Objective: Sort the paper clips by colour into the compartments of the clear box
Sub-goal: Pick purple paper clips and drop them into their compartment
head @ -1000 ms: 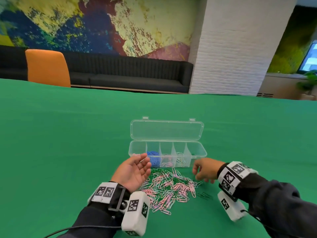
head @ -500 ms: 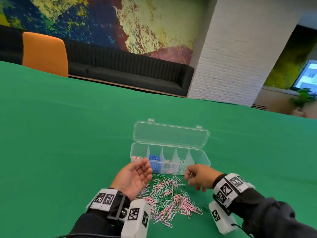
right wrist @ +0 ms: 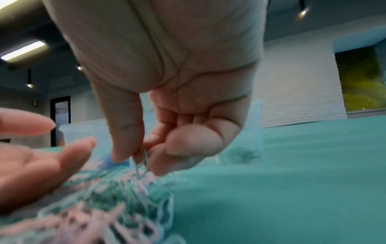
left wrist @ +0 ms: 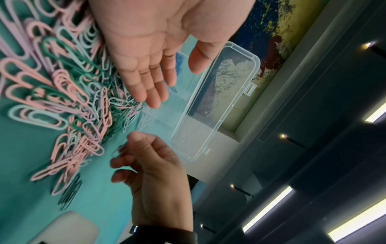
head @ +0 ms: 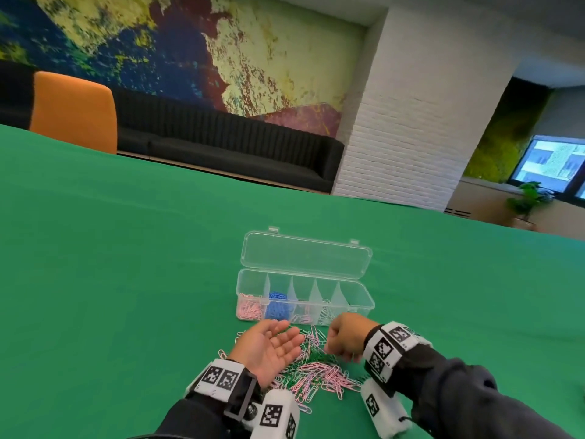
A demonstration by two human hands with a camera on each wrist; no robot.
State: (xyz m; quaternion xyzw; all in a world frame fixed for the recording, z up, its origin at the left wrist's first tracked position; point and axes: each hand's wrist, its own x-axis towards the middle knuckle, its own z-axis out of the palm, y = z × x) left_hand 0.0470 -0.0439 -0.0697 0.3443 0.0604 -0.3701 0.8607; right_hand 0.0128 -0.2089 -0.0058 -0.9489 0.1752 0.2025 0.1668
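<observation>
right hand [right wrist: 158, 143] pinches pale clip [right wrist: 140, 168] beside upturned left hand [head: 269, 350].

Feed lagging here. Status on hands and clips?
Left hand open, palm up, empty. Right hand pinching a pale paper clip over the pile. Clear box open, nothing blocking.

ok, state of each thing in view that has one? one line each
clear box: lid open, pink and blue clips in the two leftmost compartments
clip pile: loose on the table, unsorted
left hand: palm up, holds nothing
right hand: fingers pinch a pale clip
</observation>
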